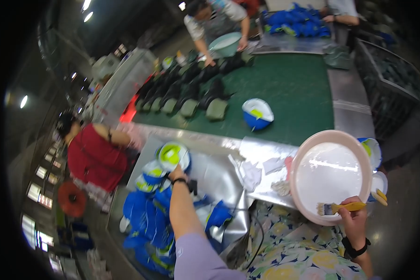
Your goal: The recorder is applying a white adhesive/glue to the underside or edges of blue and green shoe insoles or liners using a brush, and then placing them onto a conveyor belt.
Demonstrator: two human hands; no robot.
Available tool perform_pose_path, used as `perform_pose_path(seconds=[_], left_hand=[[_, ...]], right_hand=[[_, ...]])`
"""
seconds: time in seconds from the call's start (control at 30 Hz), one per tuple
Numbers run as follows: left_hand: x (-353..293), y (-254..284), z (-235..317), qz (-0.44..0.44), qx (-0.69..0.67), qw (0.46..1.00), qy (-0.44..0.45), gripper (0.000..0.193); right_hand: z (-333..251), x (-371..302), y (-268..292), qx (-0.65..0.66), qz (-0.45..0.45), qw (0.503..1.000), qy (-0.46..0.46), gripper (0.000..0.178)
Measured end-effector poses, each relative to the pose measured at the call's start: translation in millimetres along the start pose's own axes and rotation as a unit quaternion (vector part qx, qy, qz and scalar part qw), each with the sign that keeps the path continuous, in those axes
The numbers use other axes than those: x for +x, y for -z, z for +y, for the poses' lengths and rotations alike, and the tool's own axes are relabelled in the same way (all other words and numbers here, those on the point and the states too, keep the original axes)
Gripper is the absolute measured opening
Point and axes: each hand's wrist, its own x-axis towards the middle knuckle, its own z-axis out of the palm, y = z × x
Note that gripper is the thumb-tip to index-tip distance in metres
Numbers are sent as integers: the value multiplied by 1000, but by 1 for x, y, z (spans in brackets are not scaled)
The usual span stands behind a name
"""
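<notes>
My right hand (353,218) holds a flat paintbrush (333,208) by its yellow handle, bristles pointing left, over the near rim of a pale pink basin (297,186). White liquid (329,175) fills the basin. With my left arm stretched forward, my left hand (178,174) grips the near edge of a cup-shaped blue-and-white piece with a yellow-green inside, which looks like a shoe upper (171,155). More such blue pieces (147,219) lie heaped below and left of that hand, on a metal tabletop. The left fingertips are partly hidden.
Ahead runs a green conveyor belt (289,98) carrying rows of dark shoe uppers on lasts (186,95) and one blue-and-white upper (258,114). Crumpled cloths (252,175) lie left of the basin. A person in red (98,154) works at left, another (214,23) across the belt.
</notes>
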Motion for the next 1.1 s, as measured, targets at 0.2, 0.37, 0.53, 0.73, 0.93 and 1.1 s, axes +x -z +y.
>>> perform_pose_path(seconds=[0.2, 0.37, 0.53, 0.73, 0.93, 1.1], left_hand=[[51, 17, -6, -208, -95, 966, 123, 12], [-34, -28, 2, -289, -48, 955, -42, 19], [-95, 8, 15, -258, 290, 620, -682, 42], [-123, 21, 9, -361, 519, 395, -666, 32], [-209, -17, 14, -477, 388, 699, -365, 33], [-213, -54, -36, -395, 516, 545, -531, 39]], right_hand=[[-11, 3, 2, -3, -17, 1000, -9, 13], [-10, 12, -18, 12, -11, 1000, -15, 12], [-18, 14, -22, 44, -61, 997, 4, 15], [-1, 9, 4, 46, -35, 998, 26, 15], [5, 23, 31, 69, 34, 997, -21, 18], [-2, 36, 33, -34, 5, 999, 31, 18]])
